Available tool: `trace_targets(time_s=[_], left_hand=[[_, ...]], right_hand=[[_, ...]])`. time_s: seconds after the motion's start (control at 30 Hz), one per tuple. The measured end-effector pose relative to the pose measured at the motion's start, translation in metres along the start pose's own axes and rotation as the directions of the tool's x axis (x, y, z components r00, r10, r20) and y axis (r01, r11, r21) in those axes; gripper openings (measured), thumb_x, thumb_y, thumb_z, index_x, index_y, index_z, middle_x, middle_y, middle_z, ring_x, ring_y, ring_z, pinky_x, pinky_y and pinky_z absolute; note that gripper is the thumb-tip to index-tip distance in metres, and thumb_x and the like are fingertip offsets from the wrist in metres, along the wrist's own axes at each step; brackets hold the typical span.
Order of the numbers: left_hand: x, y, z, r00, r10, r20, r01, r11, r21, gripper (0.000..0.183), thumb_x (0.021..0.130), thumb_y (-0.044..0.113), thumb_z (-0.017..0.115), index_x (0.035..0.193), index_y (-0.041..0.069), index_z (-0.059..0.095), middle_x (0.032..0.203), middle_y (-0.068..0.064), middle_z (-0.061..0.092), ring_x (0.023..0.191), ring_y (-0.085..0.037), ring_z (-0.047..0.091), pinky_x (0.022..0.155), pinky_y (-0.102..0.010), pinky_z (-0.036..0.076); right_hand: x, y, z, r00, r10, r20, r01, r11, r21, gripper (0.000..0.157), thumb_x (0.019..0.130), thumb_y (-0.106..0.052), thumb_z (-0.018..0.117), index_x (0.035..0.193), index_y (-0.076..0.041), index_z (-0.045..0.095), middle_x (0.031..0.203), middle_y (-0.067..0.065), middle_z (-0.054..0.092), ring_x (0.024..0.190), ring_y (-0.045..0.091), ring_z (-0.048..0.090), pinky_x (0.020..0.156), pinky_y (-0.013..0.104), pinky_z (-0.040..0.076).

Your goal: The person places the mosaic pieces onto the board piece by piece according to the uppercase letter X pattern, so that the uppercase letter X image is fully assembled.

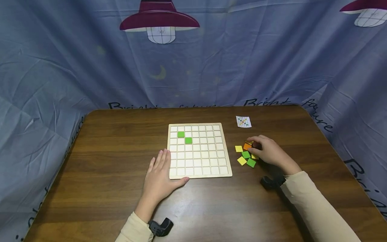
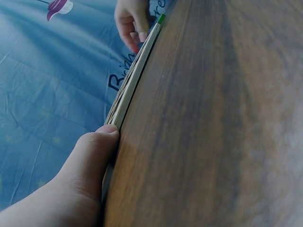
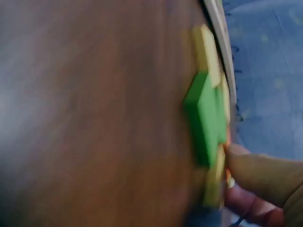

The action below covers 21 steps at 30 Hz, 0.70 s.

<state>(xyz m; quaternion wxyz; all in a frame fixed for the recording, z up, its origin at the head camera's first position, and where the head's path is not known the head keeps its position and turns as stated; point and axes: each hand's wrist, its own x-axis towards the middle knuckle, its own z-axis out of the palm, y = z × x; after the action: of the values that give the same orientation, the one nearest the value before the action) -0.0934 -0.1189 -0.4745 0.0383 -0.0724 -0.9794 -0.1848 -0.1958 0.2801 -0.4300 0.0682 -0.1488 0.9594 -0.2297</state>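
Note:
On the table lies a square wooden grid board (image 1: 203, 151) with white cells, two of them holding green tiles (image 1: 188, 140). My left hand (image 1: 159, 183) rests at its front left corner, fingers extended along the left edge and thumb against the front edge. In the left wrist view the thumb (image 2: 90, 158) touches the board's rim. Right of the board is a small cluster of loose tiles, among them a green tile (image 1: 251, 162) and a yellow tile (image 1: 241, 161). Over this cluster my right hand (image 1: 269, 151) pinches an orange tile (image 1: 247, 146) between thumb and fingers.
A small card (image 1: 243, 122) printed with a coloured grid lies behind the loose tiles. The brown wooden table (image 1: 121, 144) has a blue patterned curtain (image 1: 211, 67) hanging behind it and along its sides.

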Motion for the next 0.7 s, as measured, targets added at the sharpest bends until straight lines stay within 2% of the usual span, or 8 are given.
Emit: trace_targets(time_s=[0.3, 0.5, 0.7], left_hand=[[0.0004, -0.0002, 0.0003, 1.000, -0.001, 0.000, 0.001, 1.000, 0.005, 0.124, 0.073, 0.088, 0.054, 0.157, 0.002, 0.023, 0.164, -0.012, 0.022, 0.155, -0.025, 0.018, 0.126, -0.047, 0.015], [0.0005, -0.0004, 0.0000, 1.000, 0.001, 0.003, -0.001, 1.000, 0.002, 0.124, 0.073, 0.087, 0.055, 0.157, 0.002, 0.022, 0.165, -0.012, 0.021, 0.155, -0.025, 0.018, 0.126, -0.047, 0.015], [0.0006, 0.0001, -0.0013, 1.000, 0.001, 0.012, -0.001, 1.000, -0.010, 0.124, 0.073, 0.087, 0.055, 0.157, 0.001, 0.022, 0.165, -0.013, 0.020, 0.155, -0.026, 0.017, 0.126, -0.048, 0.014]], right_hand=[[-0.0095, 0.0128, 0.0044, 0.998, -0.030, -0.055, 0.034, 0.998, 0.061, 0.034, 0.094, -0.015, 0.068, 0.126, -0.008, 0.065, 0.101, 0.009, 0.060, 0.084, 0.020, 0.051, 0.068, 0.027, 0.043], [-0.0064, 0.0104, 0.0038, 1.000, -0.023, -0.005, 0.024, 0.997, 0.074, 0.034, 0.095, -0.014, 0.067, 0.129, -0.009, 0.065, 0.104, 0.008, 0.059, 0.085, 0.020, 0.051, 0.069, 0.027, 0.044], [-0.0010, 0.0069, 0.0054, 1.000, -0.012, 0.000, 0.012, 0.998, 0.062, 0.034, 0.094, -0.013, 0.067, 0.127, -0.009, 0.065, 0.108, 0.010, 0.062, 0.090, 0.023, 0.054, 0.076, 0.033, 0.047]])
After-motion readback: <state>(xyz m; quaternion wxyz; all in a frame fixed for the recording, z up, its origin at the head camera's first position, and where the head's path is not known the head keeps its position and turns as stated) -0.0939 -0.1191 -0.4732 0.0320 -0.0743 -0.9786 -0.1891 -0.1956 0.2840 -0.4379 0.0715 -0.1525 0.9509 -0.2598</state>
